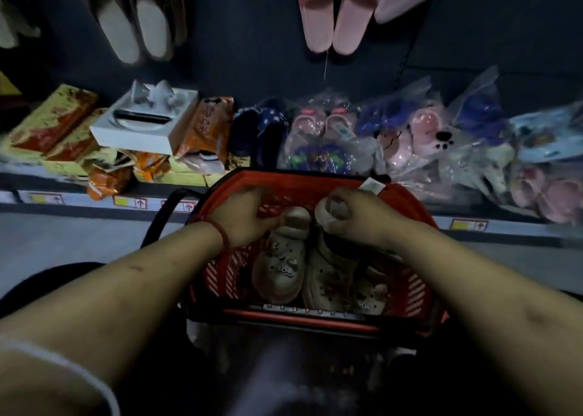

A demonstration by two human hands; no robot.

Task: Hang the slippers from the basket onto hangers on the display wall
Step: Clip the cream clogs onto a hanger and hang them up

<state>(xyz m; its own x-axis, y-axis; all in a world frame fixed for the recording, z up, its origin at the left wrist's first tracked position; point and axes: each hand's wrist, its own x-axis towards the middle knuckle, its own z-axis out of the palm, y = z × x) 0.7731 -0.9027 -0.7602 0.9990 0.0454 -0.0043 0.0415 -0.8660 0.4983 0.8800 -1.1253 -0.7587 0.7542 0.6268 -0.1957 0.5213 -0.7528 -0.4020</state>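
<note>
**Pair still in the basket, nothing from it hung yet**

The dark display wall (239, 36) fills the view from 10 to 2 o'clock. It already carries a pink pair of slippers (331, 14) on a white hanger at 12 to 1 o'clock and a pale grey pair (135, 27) at 11 o'clock. Below it the shelf (94, 207) runs from 9 to 3 o'clock, with printed boxes and a white box (138, 125) on its 9 o'clock half and bagged slippers (419, 137) on its 3 o'clock half.

The red basket (220, 276) sits at the centre, just in front of the shelf edge. Inside it lie the cream slippers (279, 270), clog-style with small charms, side by side with their heel ends toward 12 o'clock.

Both hands are down in the basket. The left hand (243, 216), with a red band at the wrist, has its fingers curled on the heel end of the slipper on the 9 o'clock side. The right hand (350, 220) is closed round a pale loop at the heel end of the other; whether that loop is a strap or part of a hanger cannot be told.

As a judgement, the task is at its pick-up step. The pair has not left the basket, so lifting it out, fitting it to a hanger and hooking it on the wall all remain.
</note>
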